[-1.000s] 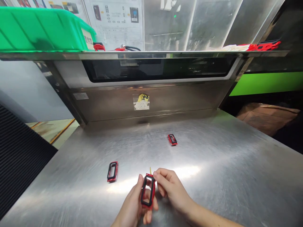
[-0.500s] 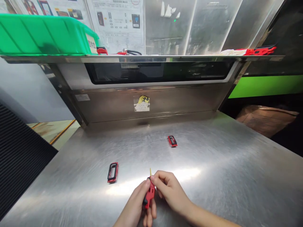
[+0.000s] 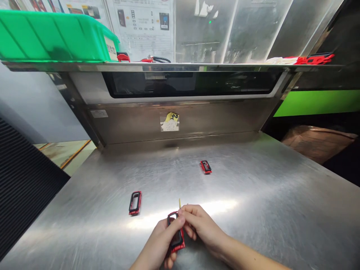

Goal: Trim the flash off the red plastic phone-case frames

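Both my hands meet low at the centre over a steel table (image 3: 253, 210). My left hand (image 3: 160, 243) is closed around a small red and black rectangular frame (image 3: 176, 240), thumb across its top. My right hand (image 3: 199, 225) pinches the frame's upper end, and a thin yellow stick (image 3: 180, 203) pokes up from its fingers. A second red and black frame (image 3: 135, 203) lies flat to the left of my hands. A third, smaller-looking frame (image 3: 206, 167) lies farther back on the table, right of centre.
A steel shelf (image 3: 174, 67) runs above the table's back panel, carrying a green bin (image 3: 53, 37) at left and red parts (image 3: 312, 59) at right. A yellow and white tag (image 3: 169, 122) is stuck to the back panel. A brown wrapped bundle (image 3: 317, 140) lies beyond the right edge.
The frame in my hands turned from face-on to edge-on and back to slanted, and my left thumb came over its top. The two frames on the table stayed put.
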A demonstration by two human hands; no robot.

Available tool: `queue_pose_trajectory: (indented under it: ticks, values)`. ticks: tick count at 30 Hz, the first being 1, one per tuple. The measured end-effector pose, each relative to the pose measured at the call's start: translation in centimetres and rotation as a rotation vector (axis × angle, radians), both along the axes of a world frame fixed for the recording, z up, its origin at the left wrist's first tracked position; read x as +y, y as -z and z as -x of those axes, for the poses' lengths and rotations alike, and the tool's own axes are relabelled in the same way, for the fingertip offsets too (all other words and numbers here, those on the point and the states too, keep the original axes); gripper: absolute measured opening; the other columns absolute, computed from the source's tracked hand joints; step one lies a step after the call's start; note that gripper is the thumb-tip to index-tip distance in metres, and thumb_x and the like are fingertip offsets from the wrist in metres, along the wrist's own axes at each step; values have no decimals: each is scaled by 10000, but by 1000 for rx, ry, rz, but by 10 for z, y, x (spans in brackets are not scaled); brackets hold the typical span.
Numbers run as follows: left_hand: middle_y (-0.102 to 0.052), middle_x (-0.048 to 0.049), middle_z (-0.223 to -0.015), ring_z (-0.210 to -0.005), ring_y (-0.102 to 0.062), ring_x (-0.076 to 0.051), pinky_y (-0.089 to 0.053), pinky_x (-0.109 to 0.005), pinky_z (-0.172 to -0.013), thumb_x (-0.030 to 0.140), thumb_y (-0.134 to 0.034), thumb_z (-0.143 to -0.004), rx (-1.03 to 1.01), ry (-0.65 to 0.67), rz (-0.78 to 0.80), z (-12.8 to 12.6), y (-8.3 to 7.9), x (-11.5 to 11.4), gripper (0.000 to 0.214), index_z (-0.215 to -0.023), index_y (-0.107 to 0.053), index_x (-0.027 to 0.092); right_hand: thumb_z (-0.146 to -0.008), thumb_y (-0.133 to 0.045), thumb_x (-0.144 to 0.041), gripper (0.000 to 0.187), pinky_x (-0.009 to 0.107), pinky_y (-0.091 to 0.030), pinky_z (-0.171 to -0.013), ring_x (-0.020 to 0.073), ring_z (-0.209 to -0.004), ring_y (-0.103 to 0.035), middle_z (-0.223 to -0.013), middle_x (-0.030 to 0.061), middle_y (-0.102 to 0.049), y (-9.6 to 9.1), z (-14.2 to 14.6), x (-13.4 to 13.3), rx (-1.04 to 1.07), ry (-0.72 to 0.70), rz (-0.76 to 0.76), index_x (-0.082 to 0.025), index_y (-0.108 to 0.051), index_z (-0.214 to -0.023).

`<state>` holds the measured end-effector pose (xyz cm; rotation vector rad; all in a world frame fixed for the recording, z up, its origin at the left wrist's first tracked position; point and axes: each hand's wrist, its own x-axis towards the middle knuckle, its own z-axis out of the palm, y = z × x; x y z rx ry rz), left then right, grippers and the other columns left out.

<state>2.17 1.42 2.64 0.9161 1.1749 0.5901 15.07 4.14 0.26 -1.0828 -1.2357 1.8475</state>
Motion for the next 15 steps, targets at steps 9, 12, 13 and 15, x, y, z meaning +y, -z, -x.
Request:
queue_pose_trajectory:
  ticks: [9,12,13,15]
  values:
    - [-407,82,-317,-263,-313,-45,-217,-133,-276,712,-561,-631,-44,-41,125,-2,6,1,598,-794,-611,138,-697,-584,-614,470,189,-166,-373,50,-333,-252,-365,-84,-378,3,-1,0,-2,8,4,-165,-496,-591]
    - [-446,80,-319,-256,-328,-60,-188,-154,-283,728,-578,-587,-59,-114,136,-2,9,1,577,-769,-544,182,-729,-560,-633,486,195,-184,-392,54,-361,-237,-385,-96,-342,0,-1,-4,0,63,-70,-173,-467,-603]
    - [-455,78,-326,-259,-338,-60,-192,-159,-292,727,-580,-583,-78,-137,130,-2,11,1,556,-723,-526,192,-752,-544,-632,486,198,-198,-404,57,-375,-244,-398,-96,-335,-2,-1,-6,-5,79,-122,-173,-465,-614]
    - [-447,73,-325,-269,-343,-47,-217,-160,-319,721,-556,-610,-163,-159,119,-2,14,2,534,-614,-506,189,-805,-505,-615,481,205,-228,-432,67,-407,-277,-429,-86,-341,-5,-3,-10,-32,92,-237,-167,-475,-632]
